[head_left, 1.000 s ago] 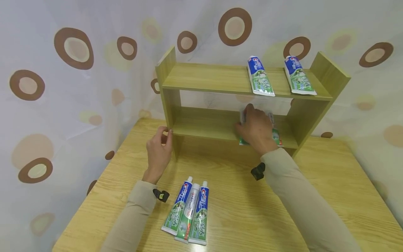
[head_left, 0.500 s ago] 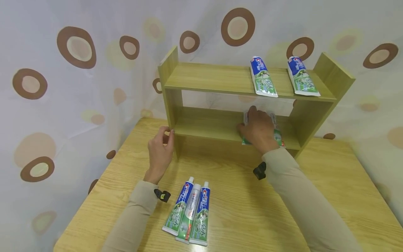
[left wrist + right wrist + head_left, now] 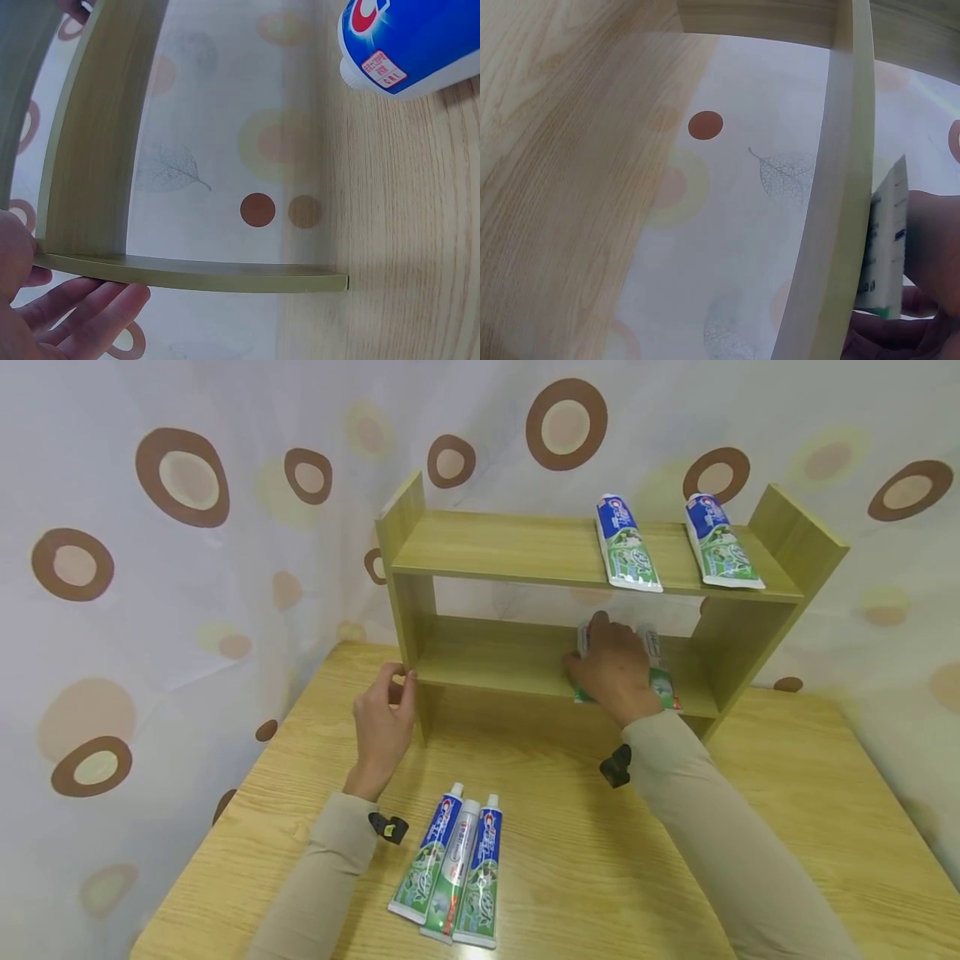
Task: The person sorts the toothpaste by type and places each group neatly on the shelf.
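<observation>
Hardly moved since 1 s ago; on table, see shelf, L side clamped in L hand; w/ R hand, fingers clamped on tube, low in shelf, R of ctr; 2 top tubes, 3 front tubes.

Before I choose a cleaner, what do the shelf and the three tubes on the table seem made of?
Shelf: likely wood or grained board, satin; faint grain streaks. Three tubes: probably plastic laminate, glossy; smooth printed sheen, flat ends.
</observation>
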Motion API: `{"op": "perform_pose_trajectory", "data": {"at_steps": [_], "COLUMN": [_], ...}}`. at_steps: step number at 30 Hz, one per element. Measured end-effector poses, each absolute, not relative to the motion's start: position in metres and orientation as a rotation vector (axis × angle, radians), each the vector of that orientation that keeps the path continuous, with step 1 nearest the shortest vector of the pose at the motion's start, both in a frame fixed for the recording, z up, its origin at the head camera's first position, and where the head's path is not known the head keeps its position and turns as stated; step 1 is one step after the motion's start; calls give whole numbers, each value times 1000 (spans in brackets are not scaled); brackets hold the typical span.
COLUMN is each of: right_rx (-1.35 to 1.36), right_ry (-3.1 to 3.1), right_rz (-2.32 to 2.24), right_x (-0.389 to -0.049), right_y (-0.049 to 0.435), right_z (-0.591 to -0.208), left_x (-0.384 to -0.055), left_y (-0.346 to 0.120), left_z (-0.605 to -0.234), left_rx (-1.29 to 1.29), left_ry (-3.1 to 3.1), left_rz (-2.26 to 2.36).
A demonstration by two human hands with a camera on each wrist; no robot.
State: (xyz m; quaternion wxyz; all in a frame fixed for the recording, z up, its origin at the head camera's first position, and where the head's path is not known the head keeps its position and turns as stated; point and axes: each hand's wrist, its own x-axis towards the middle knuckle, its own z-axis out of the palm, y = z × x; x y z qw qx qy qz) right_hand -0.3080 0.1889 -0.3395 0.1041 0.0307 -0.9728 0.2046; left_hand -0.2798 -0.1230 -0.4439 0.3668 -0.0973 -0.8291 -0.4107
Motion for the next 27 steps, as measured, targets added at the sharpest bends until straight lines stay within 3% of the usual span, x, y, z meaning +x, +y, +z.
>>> {"op": "perform_pose_trajectory", "data": {"at_steps": [18, 27], "right_rx": [255, 220], "right_ry": [-2399, -2364], "right_rz": [616, 699], "right_x": [-281, -244], "right_y": [195, 199], "right_z": [-336, -330], "left_x": [-279, -279], "left_y": [-123, -123], "left_z": [-441, -443], "left_rx": [-223, -224], "left_ry": [-2150, -2147], "left_rz": [-1067, -1075]}}
